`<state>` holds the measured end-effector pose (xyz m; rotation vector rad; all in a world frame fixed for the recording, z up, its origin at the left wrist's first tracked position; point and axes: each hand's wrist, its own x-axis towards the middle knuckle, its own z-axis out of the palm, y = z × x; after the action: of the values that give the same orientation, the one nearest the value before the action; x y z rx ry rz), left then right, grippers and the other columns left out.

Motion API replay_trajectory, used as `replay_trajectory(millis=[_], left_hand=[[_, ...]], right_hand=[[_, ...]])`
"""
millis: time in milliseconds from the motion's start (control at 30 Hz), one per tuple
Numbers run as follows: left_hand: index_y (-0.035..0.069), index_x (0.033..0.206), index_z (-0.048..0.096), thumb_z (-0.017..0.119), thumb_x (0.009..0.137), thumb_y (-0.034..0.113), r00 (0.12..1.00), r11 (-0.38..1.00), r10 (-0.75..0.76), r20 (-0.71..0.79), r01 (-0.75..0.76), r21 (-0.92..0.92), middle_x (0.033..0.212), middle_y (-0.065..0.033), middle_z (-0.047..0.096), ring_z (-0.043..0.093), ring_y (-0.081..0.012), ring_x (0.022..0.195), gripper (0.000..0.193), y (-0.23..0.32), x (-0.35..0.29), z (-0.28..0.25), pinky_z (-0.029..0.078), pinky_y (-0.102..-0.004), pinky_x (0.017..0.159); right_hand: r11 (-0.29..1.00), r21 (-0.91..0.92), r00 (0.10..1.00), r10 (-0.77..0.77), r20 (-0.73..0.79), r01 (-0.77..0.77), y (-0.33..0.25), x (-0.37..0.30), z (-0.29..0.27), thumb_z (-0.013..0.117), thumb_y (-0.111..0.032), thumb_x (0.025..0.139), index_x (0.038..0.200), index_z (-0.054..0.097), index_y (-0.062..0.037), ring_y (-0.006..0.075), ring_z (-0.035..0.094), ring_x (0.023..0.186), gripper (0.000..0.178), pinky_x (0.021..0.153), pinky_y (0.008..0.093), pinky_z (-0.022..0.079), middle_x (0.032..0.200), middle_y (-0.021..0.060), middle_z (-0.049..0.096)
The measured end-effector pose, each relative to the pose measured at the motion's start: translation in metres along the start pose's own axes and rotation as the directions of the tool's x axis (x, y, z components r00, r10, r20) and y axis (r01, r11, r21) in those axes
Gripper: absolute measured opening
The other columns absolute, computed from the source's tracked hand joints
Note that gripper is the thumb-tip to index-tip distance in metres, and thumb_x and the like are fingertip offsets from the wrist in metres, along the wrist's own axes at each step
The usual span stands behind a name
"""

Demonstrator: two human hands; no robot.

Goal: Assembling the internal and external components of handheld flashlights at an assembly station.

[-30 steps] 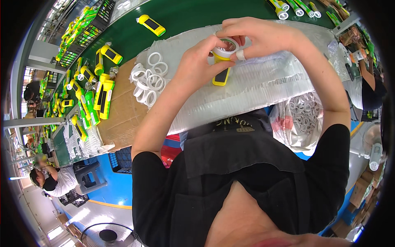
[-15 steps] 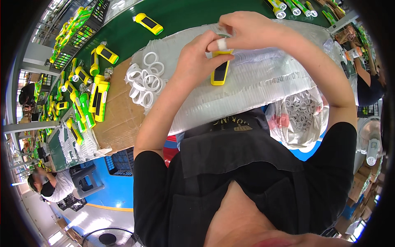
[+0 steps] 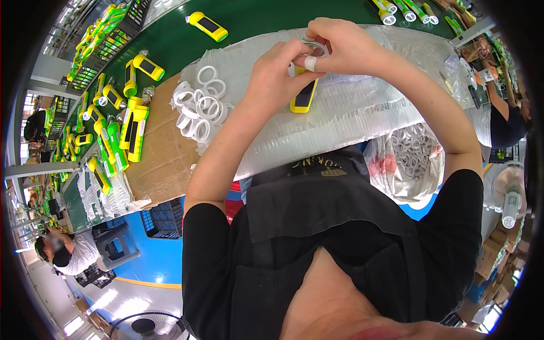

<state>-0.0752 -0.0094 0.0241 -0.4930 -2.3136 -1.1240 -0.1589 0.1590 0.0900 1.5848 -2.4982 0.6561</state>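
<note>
A yellow flashlight [image 3: 304, 97] with a dark panel along its body lies on the plastic-covered worktop, its head end up under my hands. My left hand [image 3: 276, 76] is closed about that head end, thumb stretched across toward the right. My right hand [image 3: 345, 45] reaches in from the other side with bent fingers, white tape wrapped round one finger. Between both sets of fingertips shows a pale ring [image 3: 317, 47] at the flashlight's head; my fingers partly hide it, so how it sits there I cannot tell. Left of my forearm lies a loose heap of white rings [image 3: 208, 107].
Several yellow and green flashlights [image 3: 136, 127] lie left on cardboard [image 3: 164, 164] and a green belt [image 3: 170, 51]. One yellow flashlight [image 3: 208, 26] lies beyond my hands. Clear round discs [image 3: 354, 78] line up beside my right wrist. A bag of rings [image 3: 391, 190] hangs by the table's front edge.
My right hand's fingers have shifted slightly to the right, and the ring at the flashlight's head shows more. The flashlight has moved slightly away from me.
</note>
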Motion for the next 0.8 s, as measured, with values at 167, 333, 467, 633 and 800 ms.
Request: replay_trajectory(millis=[167,333,467,633,800], left_hand=[[0.008,0.101,0.060,0.086,0.070,0.014,0.999,0.998,0.035,-0.009,-0.034,0.047,0.098,-0.0047,0.070,0.065,-0.0182,0.081,0.041,0.009,0.001,0.001,0.052,-0.0313,0.074],[0.011,0.133,0.045,0.085,0.069,0.006,0.997,0.951,-0.058,0.054,0.071,-0.302,0.113,-0.0112,0.067,0.066,-0.0219,0.100,0.075,0.005,0.000,-0.003,0.052,-0.0341,0.089],[0.010,0.151,0.022,0.086,0.070,0.030,0.825,0.760,-0.201,0.528,0.472,-0.448,0.119,-0.0192,0.062,0.060,-0.0277,0.113,0.106,0.011,-0.008,-0.036,0.047,-0.0384,0.098],[0.006,0.121,0.049,0.074,0.082,0.030,0.500,0.477,-0.177,0.848,0.797,-0.370,0.080,-0.0072,0.064,0.063,-0.0143,0.059,0.053,0.041,-0.008,-0.049,0.050,-0.0302,0.053],[0.007,0.127,0.048,0.071,0.082,0.031,0.607,0.763,-0.549,0.574,0.645,0.048,0.080,-0.0082,0.065,0.062,-0.0148,0.056,0.056,-0.030,0.038,-0.022,0.050,-0.0298,0.053]], right_hand=[[0.982,0.176,0.995,-0.074,0.070,0.061,0.010,-0.005,-0.009,0.075,-0.028,0.080,0.093,0.060,-0.0018,0.0201,0.055,0.071,0.033,0.062,0.0322,0.047,0.082,0.0085,0.056],[0.980,0.196,0.993,0.008,0.115,-0.031,0.006,-0.015,-0.020,0.074,-0.026,0.081,0.100,0.061,-0.0025,0.0168,0.057,0.076,0.033,0.066,0.0304,0.048,0.084,0.0066,0.057],[0.739,0.667,0.992,0.126,0.005,-0.098,-0.001,-0.034,-0.029,0.073,-0.030,0.085,0.110,0.059,-0.0017,0.0116,0.057,0.075,0.040,0.066,0.0267,0.047,0.088,0.0046,0.062],[0.934,0.227,0.954,-0.236,-0.186,0.276,-0.008,-0.031,-0.023,0.054,-0.037,0.093,0.118,0.055,-0.0079,0.0275,0.063,0.077,0.038,0.066,0.0357,0.050,0.089,0.0123,0.064],[0.891,0.356,0.899,0.374,-0.227,-0.281,0.071,0.001,0.081,0.035,-0.045,0.098,0.116,0.055,-0.0190,0.0410,0.063,0.092,0.038,0.079,0.0444,0.049,0.096,0.0172,0.067]])
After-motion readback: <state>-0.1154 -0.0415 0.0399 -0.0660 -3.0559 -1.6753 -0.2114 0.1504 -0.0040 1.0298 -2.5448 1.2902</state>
